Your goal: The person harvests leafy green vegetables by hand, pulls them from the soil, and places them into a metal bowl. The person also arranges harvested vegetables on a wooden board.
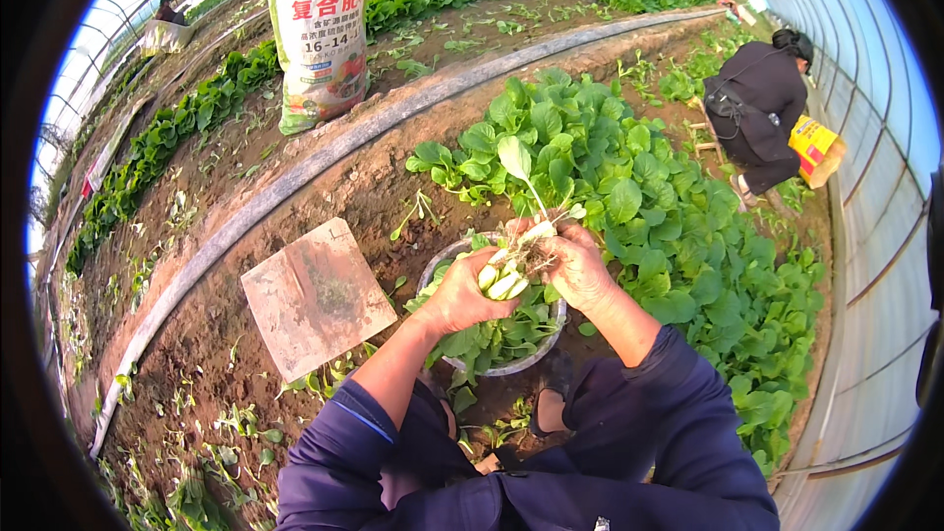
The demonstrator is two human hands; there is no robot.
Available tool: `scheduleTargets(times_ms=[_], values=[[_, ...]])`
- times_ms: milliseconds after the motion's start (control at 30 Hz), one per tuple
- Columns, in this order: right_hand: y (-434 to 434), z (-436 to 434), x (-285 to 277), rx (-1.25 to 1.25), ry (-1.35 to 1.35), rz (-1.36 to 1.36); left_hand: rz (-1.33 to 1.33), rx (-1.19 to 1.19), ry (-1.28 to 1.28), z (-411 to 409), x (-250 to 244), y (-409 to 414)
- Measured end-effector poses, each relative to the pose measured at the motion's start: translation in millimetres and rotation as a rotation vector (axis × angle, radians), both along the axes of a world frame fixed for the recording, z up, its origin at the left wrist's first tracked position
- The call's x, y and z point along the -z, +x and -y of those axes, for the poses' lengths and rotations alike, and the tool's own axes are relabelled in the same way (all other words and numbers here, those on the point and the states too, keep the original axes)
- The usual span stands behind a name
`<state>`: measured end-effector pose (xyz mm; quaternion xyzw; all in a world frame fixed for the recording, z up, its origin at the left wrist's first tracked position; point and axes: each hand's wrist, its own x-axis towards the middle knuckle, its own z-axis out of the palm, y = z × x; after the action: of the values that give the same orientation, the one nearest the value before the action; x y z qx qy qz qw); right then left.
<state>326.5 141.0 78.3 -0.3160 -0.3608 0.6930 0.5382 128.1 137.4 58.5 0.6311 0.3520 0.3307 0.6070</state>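
Observation:
My left hand is closed around a bunch of leafy greens whose pale cut stem ends point towards me. Close against it, my right hand grips a green plant with soil-covered roots. One long stalk with a leaf sticks up above both hands. Directly under them stands a round basin, holding loose green leaves. Some fingers of each hand are hidden behind the plants, and the hands overlap much of the basin.
A dense bed of growing greens lies to the right. At left are a muddy flat board, a long grey hose and an upright fertilizer sack. A person sits beside a yellow bag; several others work farther off.

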Motion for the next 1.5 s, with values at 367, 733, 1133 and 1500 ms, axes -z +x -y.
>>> scheduleTargets(times_ms=[367,733,1133,1500], values=[[3,-16,-5,-0.19,0.114,0.55,-0.04,0.007,-0.176,16,-11,-25],[-3,-21,9,0.012,0.096,0.839,0.012,-0.257,-0.084,10,8,-33],[-27,-22,59,0.426,0.286,0.768,-0.46,-0.166,0.262,18,6,-11],[-4,-40,50,0.552,0.093,0.767,-0.669,-0.247,0.311,24,-2,-15]])
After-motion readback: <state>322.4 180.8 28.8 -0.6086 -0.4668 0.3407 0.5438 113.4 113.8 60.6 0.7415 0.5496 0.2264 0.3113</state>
